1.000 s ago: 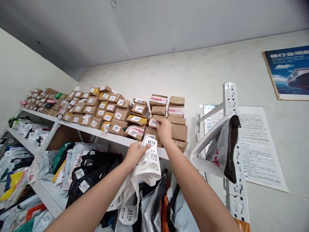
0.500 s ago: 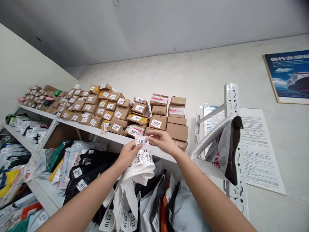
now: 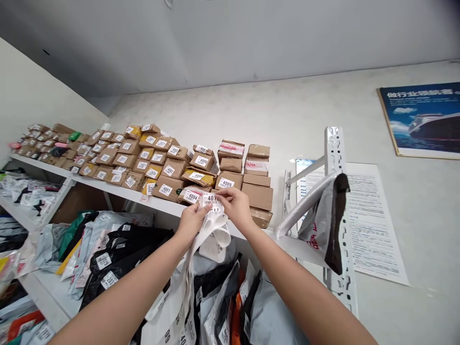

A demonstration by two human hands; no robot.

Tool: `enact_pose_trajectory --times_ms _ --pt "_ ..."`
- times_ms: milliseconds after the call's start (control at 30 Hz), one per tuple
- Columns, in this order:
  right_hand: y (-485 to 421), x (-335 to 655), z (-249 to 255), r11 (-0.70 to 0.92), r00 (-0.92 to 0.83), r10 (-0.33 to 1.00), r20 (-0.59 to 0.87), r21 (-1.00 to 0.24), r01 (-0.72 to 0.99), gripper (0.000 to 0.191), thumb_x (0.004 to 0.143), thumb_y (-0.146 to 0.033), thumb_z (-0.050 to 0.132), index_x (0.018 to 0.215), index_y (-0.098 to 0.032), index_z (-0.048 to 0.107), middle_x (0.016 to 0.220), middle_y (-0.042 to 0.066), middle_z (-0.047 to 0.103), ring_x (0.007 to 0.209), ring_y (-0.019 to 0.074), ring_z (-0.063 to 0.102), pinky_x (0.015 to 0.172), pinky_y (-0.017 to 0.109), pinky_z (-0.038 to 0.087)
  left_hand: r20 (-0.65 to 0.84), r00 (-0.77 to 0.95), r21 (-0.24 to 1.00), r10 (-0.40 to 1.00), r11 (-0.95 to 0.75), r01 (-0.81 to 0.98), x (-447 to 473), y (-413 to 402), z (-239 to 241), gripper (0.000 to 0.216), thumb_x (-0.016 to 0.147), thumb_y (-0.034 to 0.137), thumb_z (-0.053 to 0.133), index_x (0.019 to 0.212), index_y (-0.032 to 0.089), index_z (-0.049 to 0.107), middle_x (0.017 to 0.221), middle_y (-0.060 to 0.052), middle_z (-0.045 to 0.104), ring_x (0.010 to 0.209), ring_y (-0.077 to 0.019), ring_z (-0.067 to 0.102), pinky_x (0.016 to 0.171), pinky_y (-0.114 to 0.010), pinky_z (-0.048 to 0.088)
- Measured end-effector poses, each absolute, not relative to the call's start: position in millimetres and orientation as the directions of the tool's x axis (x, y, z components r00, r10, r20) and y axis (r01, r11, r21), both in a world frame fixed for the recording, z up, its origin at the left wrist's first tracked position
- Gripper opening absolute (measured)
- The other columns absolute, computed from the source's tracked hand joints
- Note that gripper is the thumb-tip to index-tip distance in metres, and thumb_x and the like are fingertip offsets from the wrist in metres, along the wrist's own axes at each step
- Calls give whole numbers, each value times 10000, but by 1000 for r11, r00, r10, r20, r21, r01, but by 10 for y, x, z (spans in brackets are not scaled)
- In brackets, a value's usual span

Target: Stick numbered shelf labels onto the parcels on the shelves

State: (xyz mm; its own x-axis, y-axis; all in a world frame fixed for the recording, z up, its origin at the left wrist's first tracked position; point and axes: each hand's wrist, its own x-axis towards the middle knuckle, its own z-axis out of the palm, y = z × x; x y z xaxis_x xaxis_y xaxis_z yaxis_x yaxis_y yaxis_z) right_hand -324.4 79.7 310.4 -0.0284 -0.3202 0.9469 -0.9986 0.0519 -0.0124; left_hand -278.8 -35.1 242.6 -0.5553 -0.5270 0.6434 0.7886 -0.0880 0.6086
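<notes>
My left hand (image 3: 193,219) grips a long white strip of numbered labels (image 3: 212,230) that hangs down in front of the shelf. My right hand (image 3: 234,204) pinches the top label (image 3: 210,199) of that strip, a white sticker starting with 40, just below the stacked brown parcels. Right behind my fingers sits the cardboard box marked 4009 (image 3: 228,181), with the packet marked 4004 (image 3: 192,195) to its left on the top shelf (image 3: 118,191).
Many small labelled cardboard boxes (image 3: 118,155) fill the top shelf to the left. Plastic mail bags (image 3: 108,249) crowd the lower shelves. A metal shelf post (image 3: 336,211) with a grey bag (image 3: 325,223) stands right. Posters (image 3: 420,120) hang on the wall.
My right hand left the boxes on the shelf and came back to the label strip. It now pinches the top label, and both hands have lifted the strip a little.
</notes>
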Motion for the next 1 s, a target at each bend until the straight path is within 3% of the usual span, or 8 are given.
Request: enact_pose_trajectory --times_ms 233,367,500,600,700,800,867,1000 --pt "618 -3418 3957 363 -14 -106 994 26 -931 239 864 -169 461 939 -148 688 991 123 680 937 233 607 868 361 462 653 -562 655 -508 5 756 -2654 -359 2387 400 473 442 838 672 129 687 593 -6 669 543 -138 561 533 -238 414" --pt "530 -3506 4329 539 -62 -112 992 8 -842 257 816 -64 479 958 -119 686 1042 179 622 937 285 598 820 402 455 635 -600 676 -486 -26 736 -2541 -369 2257 416 476 491 825 628 141 659 601 -4 665 552 -139 566 538 -242 430" --pt "491 -3456 4394 617 -52 -110 993 28 -786 544 782 12 483 1300 -155 489 1281 247 462 996 332 578 782 444 458 631 -605 675 -486 -40 736 -2446 -386 2173 427 460 506 830 579 149 628 553 12 636 525 -128 545 516 -233 420" --pt "557 -3370 4356 621 -41 -140 989 55 -782 470 781 32 479 1219 -122 548 1289 246 483 1177 374 460 892 505 414 647 -571 659 -506 -7 752 -2400 -425 2153 432 466 511 829 575 147 624 569 10 635 544 -128 538 527 -231 419" --pt "693 -3248 4151 563 -42 -206 978 84 -822 310 811 -96 578 1119 -115 609 1228 205 575 1200 343 463 966 515 396 679 -542 633 -495 21 774 -2376 -481 2143 425 533 521 800 650 142 651 646 -13 666 602 -151 564 573 -251 441" --pt "826 -3119 3734 308 -56 -452 890 97 -946 266 866 -345 563 1079 -209 646 1084 83 688 968 206 635 809 348 533 711 -505 594 -490 33 804 -2371 -532 2135 427 574 538 768 701 147 654 664 -11 662 610 -158 558 583 -255 434" --pt "881 -3076 3429 -31 -76 -656 751 -127 -991 278 785 -394 645 984 -203 676 976 69 722 868 197 670 723 323 554 743 -473 578 -474 97 810 -2368 -559 2137 422 607 568 725 672 158 649 629 4 636 587 -150 531 568 -246 411" --pt "905 -3117 3057 -172 -174 -625 761 -352 -920 204 636 -363 744 727 -193 679 754 51 721 701 199 673 671 344 551 777 -467 630 -422 524 573 -2355 -580 2189 391 567 570 740 623 186 696 566 -15 620 579 -185 535 515 -239 341"
